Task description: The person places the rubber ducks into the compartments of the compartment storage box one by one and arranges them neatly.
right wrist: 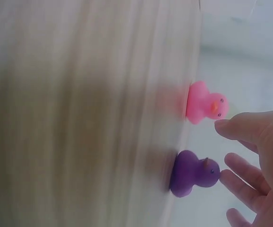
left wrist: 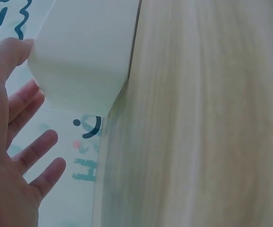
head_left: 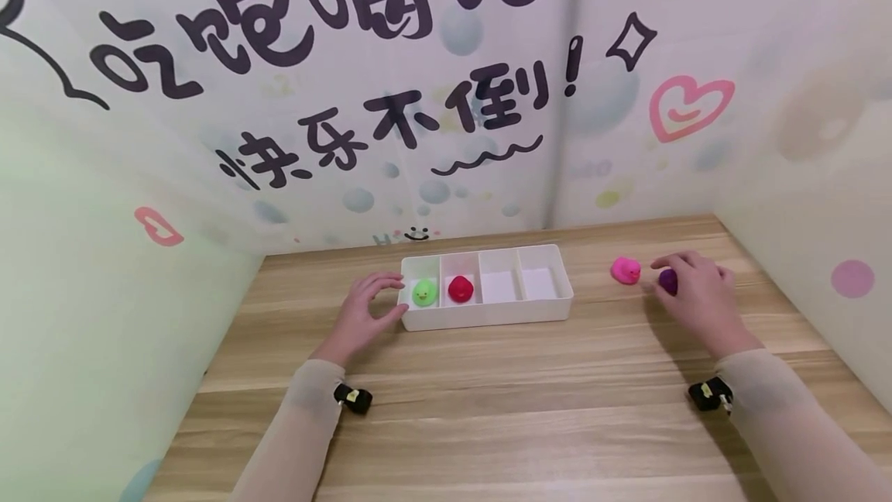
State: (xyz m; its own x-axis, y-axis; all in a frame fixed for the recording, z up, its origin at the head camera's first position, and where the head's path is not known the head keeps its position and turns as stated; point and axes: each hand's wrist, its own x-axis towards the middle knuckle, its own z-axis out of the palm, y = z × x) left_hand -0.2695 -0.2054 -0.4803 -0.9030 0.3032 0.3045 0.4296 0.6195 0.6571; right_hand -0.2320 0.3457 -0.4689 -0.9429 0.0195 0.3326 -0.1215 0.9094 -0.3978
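At the left end of a white four-compartment box (head_left: 488,316), my left hand (head_left: 362,308) has its thumb and fingertips at the rim. In the left wrist view its fingers (left wrist: 37,149) are spread apart. A green duck (head_left: 424,293) sits in the leftmost compartment and a red duck (head_left: 461,289) in the one beside it. My right hand (head_left: 700,293) is over a purple duck (head_left: 667,280), partly covering it in the head view. The right wrist view shows the fingers loosely extended close to the purple duck's (right wrist: 193,174) head, with the thumb near a pink duck (right wrist: 205,102).
The pink duck stands on the wooden table (head_left: 488,409), between the box and my right hand. Behind the table rises a printed wall (head_left: 474,200), with further walls at left and right. A small black device (head_left: 354,398) is on each wrist.
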